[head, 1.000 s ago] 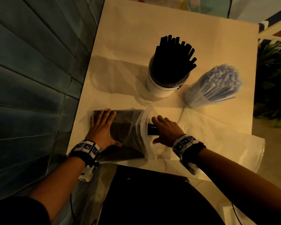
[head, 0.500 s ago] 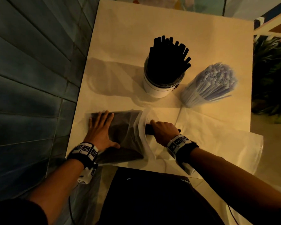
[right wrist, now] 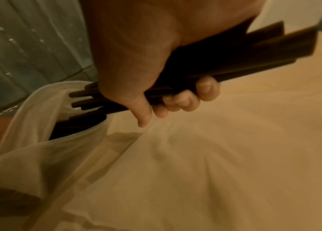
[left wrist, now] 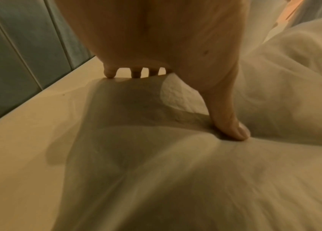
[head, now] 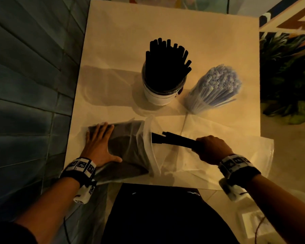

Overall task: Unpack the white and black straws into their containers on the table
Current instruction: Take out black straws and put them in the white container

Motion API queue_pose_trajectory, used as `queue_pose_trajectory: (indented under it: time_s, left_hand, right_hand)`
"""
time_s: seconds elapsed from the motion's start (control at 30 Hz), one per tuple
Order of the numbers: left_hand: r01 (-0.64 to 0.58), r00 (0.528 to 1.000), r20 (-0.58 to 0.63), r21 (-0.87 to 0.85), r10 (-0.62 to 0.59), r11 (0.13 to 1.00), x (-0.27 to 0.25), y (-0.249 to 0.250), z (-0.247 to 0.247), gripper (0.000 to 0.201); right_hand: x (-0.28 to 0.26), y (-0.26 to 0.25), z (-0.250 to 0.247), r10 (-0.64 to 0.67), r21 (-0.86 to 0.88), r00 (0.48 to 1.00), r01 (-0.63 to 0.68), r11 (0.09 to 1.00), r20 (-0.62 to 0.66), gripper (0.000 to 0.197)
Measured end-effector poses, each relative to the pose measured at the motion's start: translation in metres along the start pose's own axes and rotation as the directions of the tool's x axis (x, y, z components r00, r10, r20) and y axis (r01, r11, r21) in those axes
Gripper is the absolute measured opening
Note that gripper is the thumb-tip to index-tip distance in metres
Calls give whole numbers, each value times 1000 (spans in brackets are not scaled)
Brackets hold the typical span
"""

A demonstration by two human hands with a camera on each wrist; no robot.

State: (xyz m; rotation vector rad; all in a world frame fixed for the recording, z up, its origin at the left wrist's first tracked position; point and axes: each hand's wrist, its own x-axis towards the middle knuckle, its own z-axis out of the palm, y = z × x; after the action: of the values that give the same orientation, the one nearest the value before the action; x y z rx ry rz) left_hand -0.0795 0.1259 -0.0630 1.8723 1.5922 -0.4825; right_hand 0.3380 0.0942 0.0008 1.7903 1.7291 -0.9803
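Note:
A clear plastic bag [head: 130, 147] of black straws lies at the table's near left. My left hand [head: 99, 147] presses flat on it, fingers straight; the thumb [left wrist: 231, 125] digs into the plastic. My right hand [head: 209, 148] grips a bundle of black straws [head: 176, 139], drawn partly out of the bag's mouth [right wrist: 61, 112]; the fingers [right wrist: 185, 100] curl under the bundle. A white cup [head: 158, 95] packed with upright black straws [head: 165, 66] stands mid-table. To its right a clear container [head: 213, 88] holds white straws.
An empty plastic bag [head: 236, 147] lies spread under my right hand and hangs over the table's near right edge. A blue tiled wall [head: 25, 85] runs along the left. Plants [head: 289, 76] stand beyond the right edge. The far table [head: 148, 20] is bare.
My right hand has pulled back to the right, drawing a bundle of black straws out of the bag's mouth. The left hand still presses on the bag.

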Motion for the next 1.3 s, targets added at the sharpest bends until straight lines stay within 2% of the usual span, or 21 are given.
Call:
queue_pose_trajectory:
  time_s: [0.1, 0.2, 0.27, 0.3, 0.33, 0.37, 0.43, 0.5, 0.53, 0.57, 0.6, 0.67, 0.77, 0.9, 0.97, 1.03, 1.07, 1.1, 1.13, 1.23, 1.3]
  left_hand:
    - [-11, 1000, 1, -21, 11, 1000, 2, -2, 0, 142]
    - [-18, 1000, 12, -53, 18, 998, 1, 6, -7, 142]
    - [-50, 999, 7, -190, 53, 981, -4, 23, -20, 141]
    - [-54, 998, 7, -319, 60, 946, -8, 35, -28, 139]
    - [-55, 998, 9, -483, 68, 874, -12, 47, -37, 135]
    - [-82, 995, -9, -663, 101, 744, -16, 60, -46, 131]
    - [-212, 972, -157, -912, 176, 351, -23, 86, -62, 121]
    - [-295, 952, -286, -952, 112, 76, -27, 112, -83, 102]
    - [-315, 947, -314, -949, 68, -5, -29, 123, -96, 92]
    - [-326, 945, -327, -944, 21, -44, -30, 132, -109, 83]
    - [-338, 941, -337, -940, -23, -35, -30, 137, -119, 74]
    - [-377, 923, -381, -923, -56, 73, -28, 138, -134, 61]
    - [-394, 912, -409, -892, -21, 223, -25, 136, -137, 59]
    - [-385, 922, -386, -894, 42, 229, -28, 148, -131, 62]
    - [-368, 930, -364, -922, 59, 119, -27, 150, -133, 66]
    - [-305, 950, -311, -941, 19, -148, -22, 143, -139, 70]
    - [-254, 965, -264, -928, -3, -273, -19, 139, -142, 72]
    - [-191, 980, -201, -914, -8, -358, -14, 137, -143, 72]
    - [-121, 991, -132, -907, 1, -403, -10, 137, -143, 72]
    - [98, 995, 89, -900, 42, -425, -2, 149, -136, 72]
    - [155, 987, 123, -882, 100, -445, -1, 160, -133, 72]
  right_hand:
    - [-15, 30, 4, 67, 118, 998, -67, 991, 6, 14]
    - [-31, 49, 7, 87, 268, 995, -71, 961, -45, 15]
    - [-38, 50, 7, 63, 402, 992, -15, 916, -108, 14]
    - [-41, 44, 5, 43, 456, 989, 27, 889, -142, 12]
    - [-42, 36, 3, 20, 506, 985, 70, 860, -170, 8]
    - [-41, 25, -1, -7, 536, 983, 106, 838, -184, 2]
    - [-32, -2, -7, -94, 519, 980, 173, 837, -174, 10]
    - [-18, -31, -10, -173, 449, 976, 214, 867, -132, 12]
    - [-11, -44, -10, -198, 418, 973, 230, 879, -120, 6]
    - [-6, -57, -11, -211, 388, 970, 242, 889, -120, 9]
    - [-2, -67, -12, -221, 367, 967, 252, 896, -125, 14]
    - [5, -81, -16, -228, 339, 961, 269, 901, -155, 18]
    - [11, -97, -25, -243, 319, 947, 300, 899, -208, 15]
    - [16, -120, -33, -263, 424, 925, 362, 830, -276, 13]
    - [18, -130, -40, -288, 468, 907, 407, 784, -307, 13]
    - [15, -134, -57, -276, 529, 893, 436, 728, -357, 11]
    - [13, -135, -69, -252, 566, 880, 456, 687, -403, 17]
    - [10, -137, -83, -221, 602, 858, 488, 632, -463, 21]
    - [5, -141, -98, -194, 634, 829, 532, 561, -524, 21]
    - [-13, -160, -137, -112, 659, 711, 690, 299, -694, 26]
    - [-22, -172, -152, -59, 631, 648, 755, 177, -759, 28]
